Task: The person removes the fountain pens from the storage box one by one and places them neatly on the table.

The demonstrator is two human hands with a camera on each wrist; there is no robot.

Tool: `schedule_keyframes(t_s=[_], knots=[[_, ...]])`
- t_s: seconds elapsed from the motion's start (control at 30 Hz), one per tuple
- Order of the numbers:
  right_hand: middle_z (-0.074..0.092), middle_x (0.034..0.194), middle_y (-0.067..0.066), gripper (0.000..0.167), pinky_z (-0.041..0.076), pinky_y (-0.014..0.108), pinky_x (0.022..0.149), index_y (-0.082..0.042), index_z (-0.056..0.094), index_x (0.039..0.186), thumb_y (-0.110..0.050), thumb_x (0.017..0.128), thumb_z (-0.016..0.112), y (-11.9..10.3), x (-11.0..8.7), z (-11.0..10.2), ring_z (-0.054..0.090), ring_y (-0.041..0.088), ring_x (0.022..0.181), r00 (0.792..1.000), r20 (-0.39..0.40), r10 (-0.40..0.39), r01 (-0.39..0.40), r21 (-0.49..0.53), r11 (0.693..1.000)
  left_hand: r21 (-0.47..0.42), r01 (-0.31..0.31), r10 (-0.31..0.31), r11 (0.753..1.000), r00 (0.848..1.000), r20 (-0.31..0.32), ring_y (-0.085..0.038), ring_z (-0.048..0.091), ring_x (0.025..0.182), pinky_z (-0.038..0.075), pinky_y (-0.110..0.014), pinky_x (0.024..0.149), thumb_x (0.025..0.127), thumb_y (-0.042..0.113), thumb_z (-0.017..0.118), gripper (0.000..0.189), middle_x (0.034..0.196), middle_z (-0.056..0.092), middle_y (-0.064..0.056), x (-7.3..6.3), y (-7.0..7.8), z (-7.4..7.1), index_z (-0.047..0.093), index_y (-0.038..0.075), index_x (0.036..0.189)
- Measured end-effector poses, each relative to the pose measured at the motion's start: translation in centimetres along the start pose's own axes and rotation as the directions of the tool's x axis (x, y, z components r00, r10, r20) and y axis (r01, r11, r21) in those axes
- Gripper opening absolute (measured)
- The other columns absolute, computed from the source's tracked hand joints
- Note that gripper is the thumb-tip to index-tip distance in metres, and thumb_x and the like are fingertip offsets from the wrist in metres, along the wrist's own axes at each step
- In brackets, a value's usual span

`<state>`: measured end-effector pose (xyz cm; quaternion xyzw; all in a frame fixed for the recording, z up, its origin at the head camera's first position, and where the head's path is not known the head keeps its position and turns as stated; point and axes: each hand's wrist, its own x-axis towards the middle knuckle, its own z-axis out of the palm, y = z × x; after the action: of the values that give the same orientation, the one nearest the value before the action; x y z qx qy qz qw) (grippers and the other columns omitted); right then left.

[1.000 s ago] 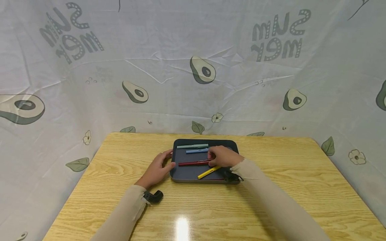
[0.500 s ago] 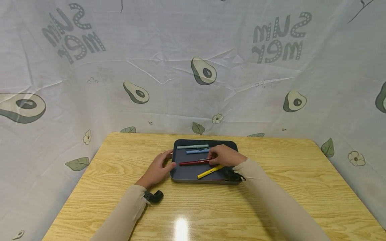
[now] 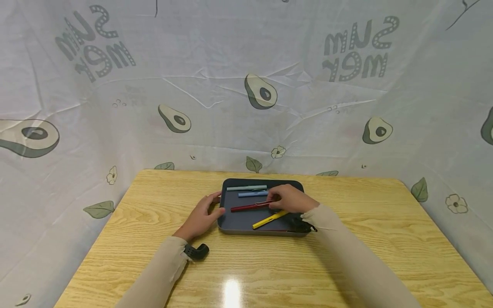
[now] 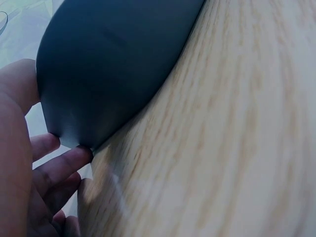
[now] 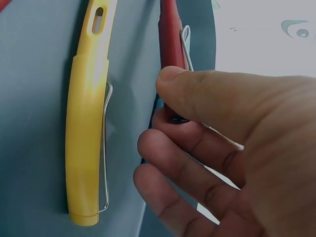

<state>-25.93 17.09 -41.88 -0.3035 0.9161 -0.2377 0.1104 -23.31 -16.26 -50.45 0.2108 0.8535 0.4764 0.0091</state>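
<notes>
My right hand (image 3: 289, 198) pinches a dark red pen (image 3: 246, 207) near its capped end, between thumb and index finger. In the right wrist view the red pen (image 5: 171, 42) shows its wire clip, and the other fingers curl loosely below. The pen slants over the dark grey tray (image 3: 235, 222). Beside this hand lies a yellow pen (image 3: 265, 220), its wire clip showing in the right wrist view. My left hand (image 3: 198, 218) holds the tray's left end, thumb at the rim. In the left wrist view its fingertips (image 4: 81, 153) touch the tray's outer edge.
Behind the red pen, a pale green pen (image 3: 246, 188) and a blue pen (image 3: 252, 194) lie in the tray. Another red thing (image 5: 4, 3) peeks in at the right wrist view's corner. The wooden table (image 3: 173, 282) meets a printed curtain (image 3: 215, 128) at the back.
My right hand has shifted slightly right with the red pen, whose capped end now sits a little higher in view. My left hand and the tray stay where they were.
</notes>
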Motion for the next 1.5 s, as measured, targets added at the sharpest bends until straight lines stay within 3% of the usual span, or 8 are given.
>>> schedule_keyframes(t_s=[0.17, 0.4, 0.7, 0.83, 0.93, 1.07, 1.17, 1.5], knots=[[0.069, 0.097, -0.005, 0.007, 0.052, 0.029, 0.069, -0.013, 0.075, 0.104, -0.013, 0.097, 0.074, 0.6, -0.3, -0.1, 0.059, 0.009, 0.078, 1.000, -0.026, -0.012, 0.012, 0.011, 1.000, -0.003, 0.000, 0.000, 1.000, 1.000, -0.008, -0.029, 0.040, 0.148, 0.007, -0.047, 0.130, 0.105, 0.027, 0.064, 0.062, 0.145, 0.059, -0.010, 0.1, -0.2, 0.1, 0.039, 0.013, 0.160], [0.069, 0.098, -0.005, 0.009, 0.052, 0.032, 0.070, -0.015, 0.075, 0.106, -0.019, 0.099, 0.072, 1.7, -0.5, -0.4, 0.060, 0.012, 0.081, 0.998, -0.066, 0.011, -0.003, 0.122, 0.992, -0.011, 0.029, -0.029, 1.000, 0.999, -0.012, -0.030, 0.040, 0.146, 0.021, -0.055, 0.126, 0.105, 0.031, 0.064, 0.061, 0.145, 0.058, -0.010, 0.1, 0.1, -0.2, 0.040, 0.017, 0.159], [0.070, 0.106, 0.002, 0.016, 0.057, 0.035, 0.080, -0.009, 0.073, 0.114, -0.016, 0.101, 0.069, 2.0, -1.7, -0.6, 0.065, 0.015, 0.094, 0.988, -0.150, 0.044, -0.011, 0.211, 0.977, 0.007, 0.013, -0.013, 1.000, 1.000, -0.015, -0.032, 0.041, 0.147, 0.009, -0.051, 0.130, 0.105, 0.028, 0.064, 0.062, 0.145, 0.059, -0.012, 0.1, 0.1, -0.1, 0.039, 0.012, 0.160], [0.070, 0.107, 0.003, 0.017, 0.058, 0.037, 0.082, -0.009, 0.073, 0.115, -0.016, 0.101, 0.070, 2.3, -2.2, -0.5, 0.066, 0.018, 0.095, 0.983, -0.177, 0.056, -0.015, 0.224, 0.974, 0.010, 0.033, -0.032, 0.999, 0.999, -0.011, -0.031, 0.039, 0.148, 0.011, -0.052, 0.129, 0.105, 0.033, 0.063, 0.063, 0.146, 0.058, -0.011, 0.0, 0.0, 0.0, 0.038, 0.014, 0.160], [0.069, 0.107, 0.003, 0.018, 0.058, 0.036, 0.082, -0.009, 0.073, 0.116, -0.019, 0.101, 0.069, 2.7, -2.4, -0.4, 0.066, 0.017, 0.096, 0.979, -0.192, 0.067, -0.021, 0.233, 0.972, 0.005, 0.046, -0.046, 0.999, 0.999, -0.015, -0.032, 0.040, 0.147, 0.019, -0.055, 0.127, 0.105, 0.035, 0.063, 0.064, 0.147, 0.057, -0.011, -0.1, -0.2, 0.0, 0.038, 0.016, 0.160], [0.070, 0.108, 0.002, 0.018, 0.058, 0.034, 0.083, -0.011, 0.073, 0.116, -0.019, 0.101, 0.070, 3.2, -2.9, -0.4, 0.066, 0.016, 0.096, 0.970, -0.229, 0.080, -0.022, 0.247, 0.969, -0.002, 0.051, -0.051, 0.999, 0.999, -0.019, -0.031, 0.041, 0.146, 0.029, -0.057, 0.122, 0.105, 0.035, 0.063, 0.064, 0.147, 0.056, -0.011, -0.1, -0.3, 0.1, 0.039, 0.017, 0.160], [0.071, 0.109, 0.004, 0.019, 0.059, 0.033, 0.082, -0.009, 0.073, 0.117, -0.018, 0.101, 0.070, 3.3, -3.5, -0.6, 0.066, 0.018, 0.096, 0.962, -0.261, 0.076, -0.001, 0.276, 0.961, -0.004, 0.050, -0.050, 0.999, 0.998, -0.022, -0.032, 0.043, 0.144, 0.031, -0.058, 0.121, 0.105, 0.034, 0.064, 0.063, 0.146, 0.056, -0.012, 0.0, -0.3, 0.1, 0.039, 0.015, 0.160], [0.071, 0.108, 0.003, 0.021, 0.058, 0.030, 0.080, -0.011, 0.074, 0.118, -0.022, 0.100, 0.071, 4.6, -5.4, -1.2, 0.066, 0.018, 0.094, 0.927, -0.352, 0.128, -0.014, 0.308, 0.951, -0.001, 0.066, -0.066, 0.998, 0.998, -0.020, -0.033, 0.040, 0.147, 0.026, -0.059, 0.124, 0.105, 0.030, 0.064, 0.063, 0.147, 0.056, -0.012, 0.1, 0.1, 0.4, 0.039, 0.015, 0.160]])
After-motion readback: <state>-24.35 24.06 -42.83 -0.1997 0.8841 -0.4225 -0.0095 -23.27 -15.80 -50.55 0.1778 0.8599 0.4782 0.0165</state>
